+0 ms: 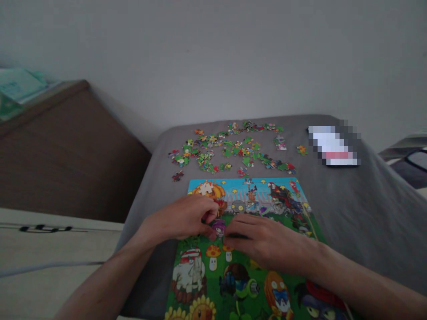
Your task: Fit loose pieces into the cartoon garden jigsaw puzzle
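A colourful cartoon jigsaw board (200, 271) lies on a grey cloth-covered surface (350, 213) in front of me. My left hand (182, 218) rests on the board's left part, fingers curled and pinched on a small puzzle piece (218, 226) near the middle. My right hand (263, 240) lies beside it, fingers pressed together flat on the board and touching the same spot. Several loose puzzle pieces (230, 149) are scattered beyond the board's far edge.
A blurred-out flat object (333, 146) lies at the far right of the cloth. A brown wooden headboard-like panel (66, 155) stands to the left, with green packs (16, 89) on top. A pale wall rises behind.
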`<state>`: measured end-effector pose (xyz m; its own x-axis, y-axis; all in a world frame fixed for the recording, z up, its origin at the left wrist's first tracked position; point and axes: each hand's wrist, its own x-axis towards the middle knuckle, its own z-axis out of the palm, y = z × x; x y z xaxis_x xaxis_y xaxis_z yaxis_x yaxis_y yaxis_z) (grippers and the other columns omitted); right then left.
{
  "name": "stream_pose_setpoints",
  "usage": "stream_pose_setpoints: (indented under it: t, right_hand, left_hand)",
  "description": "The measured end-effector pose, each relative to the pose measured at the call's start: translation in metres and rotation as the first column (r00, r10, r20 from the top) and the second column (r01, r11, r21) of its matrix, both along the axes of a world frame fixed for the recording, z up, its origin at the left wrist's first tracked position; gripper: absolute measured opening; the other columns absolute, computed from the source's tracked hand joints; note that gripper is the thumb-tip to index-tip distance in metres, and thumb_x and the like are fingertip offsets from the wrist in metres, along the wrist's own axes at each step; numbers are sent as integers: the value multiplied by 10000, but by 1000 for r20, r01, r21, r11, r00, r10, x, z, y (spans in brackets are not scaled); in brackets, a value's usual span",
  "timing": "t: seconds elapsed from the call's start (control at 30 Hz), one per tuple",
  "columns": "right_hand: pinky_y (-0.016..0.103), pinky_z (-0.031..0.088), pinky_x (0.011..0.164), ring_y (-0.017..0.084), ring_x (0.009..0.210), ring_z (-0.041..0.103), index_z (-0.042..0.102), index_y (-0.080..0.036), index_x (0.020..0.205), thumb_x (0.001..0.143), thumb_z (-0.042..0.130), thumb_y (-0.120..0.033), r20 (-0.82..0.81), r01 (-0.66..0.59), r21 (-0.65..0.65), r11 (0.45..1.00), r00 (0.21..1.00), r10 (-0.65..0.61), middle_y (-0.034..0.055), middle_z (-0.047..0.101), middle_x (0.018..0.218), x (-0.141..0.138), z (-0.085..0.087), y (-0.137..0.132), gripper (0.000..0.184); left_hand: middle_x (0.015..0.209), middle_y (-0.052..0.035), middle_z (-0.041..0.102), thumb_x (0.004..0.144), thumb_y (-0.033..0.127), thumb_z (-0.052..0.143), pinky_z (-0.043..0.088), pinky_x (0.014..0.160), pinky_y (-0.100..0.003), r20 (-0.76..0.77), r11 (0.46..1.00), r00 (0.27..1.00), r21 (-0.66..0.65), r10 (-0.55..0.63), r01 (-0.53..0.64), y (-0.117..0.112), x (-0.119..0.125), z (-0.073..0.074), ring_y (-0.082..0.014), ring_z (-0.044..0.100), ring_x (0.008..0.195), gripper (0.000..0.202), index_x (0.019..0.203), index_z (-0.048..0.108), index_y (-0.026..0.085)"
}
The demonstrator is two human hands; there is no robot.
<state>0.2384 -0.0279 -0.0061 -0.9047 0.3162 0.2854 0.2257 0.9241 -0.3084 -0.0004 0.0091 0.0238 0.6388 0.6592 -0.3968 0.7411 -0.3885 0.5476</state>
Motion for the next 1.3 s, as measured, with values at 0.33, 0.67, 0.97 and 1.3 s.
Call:
stream_pose_setpoints:
  t: [0.33,0.67,0.97,1.3]
  right_hand:
    - [349,597,842,227,1007,651,665,-109,1147,937,590,-83,31,69,36,997,997,-71,97,688,1137,-5,5,-4,224]
    - [405,568,920,311,1069,648,707,-26,1141,925,604,-207,143,71,377,923,981,-134,182,679,1257,-16,7,-35,300]
    - [434,549,955,294,1120,614,607,-53,1307,990,498,-206,164,71,307,949,979,-126,144,631,1342,-14,1,-32,368]
    - [438,466,1078,244,1239,532,585,-164,1307,1028,465,-231,-90,201,-73,977,974,-207,78,644,1281,-2,6,-5,311]
  left_hand:
    - [691,49,530,804,311,745,238,567,-310,-10,999,999,-12,36,-37,-2,1,1,-132,447,652,324,696,458,205]
    - [852,6,655,921,376,608,428,690,-281,228,901,922,236,312,-363,22,-21,7,-147,570,742,178,921,635,200]
    - [1113,-53,658,900,411,687,456,949,-358,82,904,985,392,150,-170,36,-34,-12,-213,611,1046,278,1104,739,230]
    - [1011,-18,763,1008,390,474,494,773,-286,265,860,907,314,328,-403,38,-25,-14,-165,670,850,312,1036,728,212]
